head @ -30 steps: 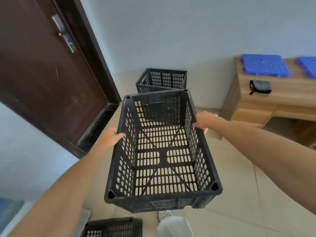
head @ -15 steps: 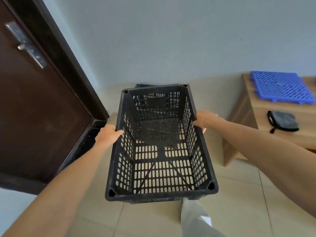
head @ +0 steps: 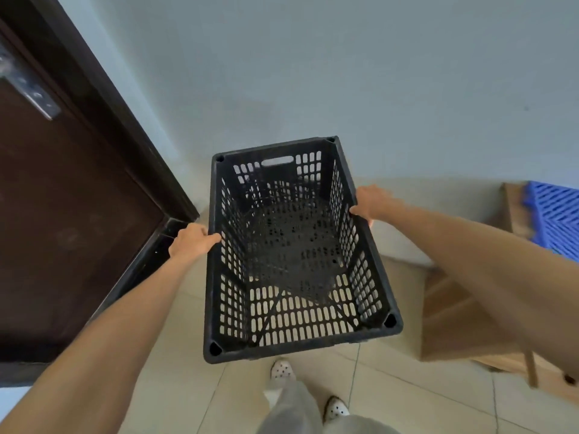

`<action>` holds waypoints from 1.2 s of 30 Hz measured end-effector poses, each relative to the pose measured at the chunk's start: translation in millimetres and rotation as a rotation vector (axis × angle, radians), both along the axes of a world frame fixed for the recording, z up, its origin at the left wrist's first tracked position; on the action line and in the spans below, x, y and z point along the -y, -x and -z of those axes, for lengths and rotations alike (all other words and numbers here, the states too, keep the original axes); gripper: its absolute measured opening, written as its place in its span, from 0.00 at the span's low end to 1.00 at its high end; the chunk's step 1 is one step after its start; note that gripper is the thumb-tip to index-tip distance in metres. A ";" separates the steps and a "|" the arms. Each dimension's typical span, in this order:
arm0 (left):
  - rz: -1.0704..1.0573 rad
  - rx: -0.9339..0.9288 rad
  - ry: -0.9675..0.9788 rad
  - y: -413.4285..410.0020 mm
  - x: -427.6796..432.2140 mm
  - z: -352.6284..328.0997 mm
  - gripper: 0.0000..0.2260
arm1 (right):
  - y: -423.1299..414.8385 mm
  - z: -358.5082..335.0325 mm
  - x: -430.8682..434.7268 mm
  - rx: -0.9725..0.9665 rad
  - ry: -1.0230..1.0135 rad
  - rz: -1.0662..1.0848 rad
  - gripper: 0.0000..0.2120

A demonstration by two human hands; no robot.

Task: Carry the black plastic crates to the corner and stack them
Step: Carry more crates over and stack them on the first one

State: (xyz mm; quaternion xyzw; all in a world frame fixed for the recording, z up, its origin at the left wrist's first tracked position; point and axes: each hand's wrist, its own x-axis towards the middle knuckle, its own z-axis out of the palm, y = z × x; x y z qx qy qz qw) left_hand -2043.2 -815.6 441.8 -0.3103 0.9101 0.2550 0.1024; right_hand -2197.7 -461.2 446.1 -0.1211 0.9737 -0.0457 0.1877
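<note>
You have stepped closer, so the crate [head: 291,317] you carry now hangs over the second crate [head: 294,245], which shows dark through its holes. That makes two black crates. No words can be read on them. Your left hand [head: 191,242] grips the left rim and your right hand [head: 372,203] grips the right rim, with the crate between them. One blue mat [head: 554,220] lies on one wooden desk [head: 463,308].
</note>
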 end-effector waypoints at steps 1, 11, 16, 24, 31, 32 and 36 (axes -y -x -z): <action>-0.002 0.012 -0.003 11.8 5.7 1.2 0.14 | 14.6 0.6 8.2 -0.012 -0.017 -0.013 0.16; -0.048 0.080 0.006 116.6 59.1 -0.6 0.13 | 139.0 -8.6 84.2 -0.054 -0.054 -0.080 0.13; -0.141 0.115 0.018 146.7 64.6 11.0 0.13 | 194.0 4.2 105.6 -0.051 -0.068 -0.155 0.19; -0.283 0.123 -0.023 149.0 58.1 41.5 0.14 | 253.7 34.6 147.1 -0.054 -0.021 -0.241 0.14; -0.302 0.095 -0.090 163.5 49.2 47.1 0.14 | 281.6 49.8 162.6 -0.066 0.006 -0.296 0.13; -0.301 0.092 -0.095 165.4 48.5 47.4 0.14 | 283.4 51.1 163.1 -0.072 0.021 -0.298 0.13; -0.231 0.129 -0.122 166.5 54.1 45.5 0.12 | 285.7 52.0 161.9 -0.072 0.041 -0.296 0.13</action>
